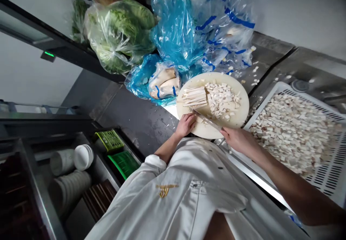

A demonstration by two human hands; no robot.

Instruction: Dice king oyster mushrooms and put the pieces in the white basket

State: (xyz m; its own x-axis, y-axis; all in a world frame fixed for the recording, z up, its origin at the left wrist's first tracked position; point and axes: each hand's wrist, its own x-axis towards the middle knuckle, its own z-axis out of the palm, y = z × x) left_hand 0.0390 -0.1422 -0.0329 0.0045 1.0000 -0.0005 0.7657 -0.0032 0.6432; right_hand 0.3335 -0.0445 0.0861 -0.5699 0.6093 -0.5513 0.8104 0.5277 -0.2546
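My right hand [235, 139] is closed round the handle of a kitchen knife [207, 119]. Its blade lies low across the near side of a round white cutting board [189, 126], pointing left. By the blade's tip, my left hand [186, 124] rests at the board's near left edge with its fingers curled in; whatever they hold, if anything, is hidden. Beyond the blade lies a bundle of pale mushroom strips [195, 96]. A pile of diced mushroom [222, 98] sits to the right of the strips, on the same board.
To the right stands a white slotted basket [331, 168] full of diced mushroom pieces [292, 132]. Whole mushrooms [166, 81] in plastic, a blue bag [175, 27] and bagged leafy greens [119, 31] lie behind. Loose bits dot the metal counter. Lower left, shelves hold white bowls [83, 157].
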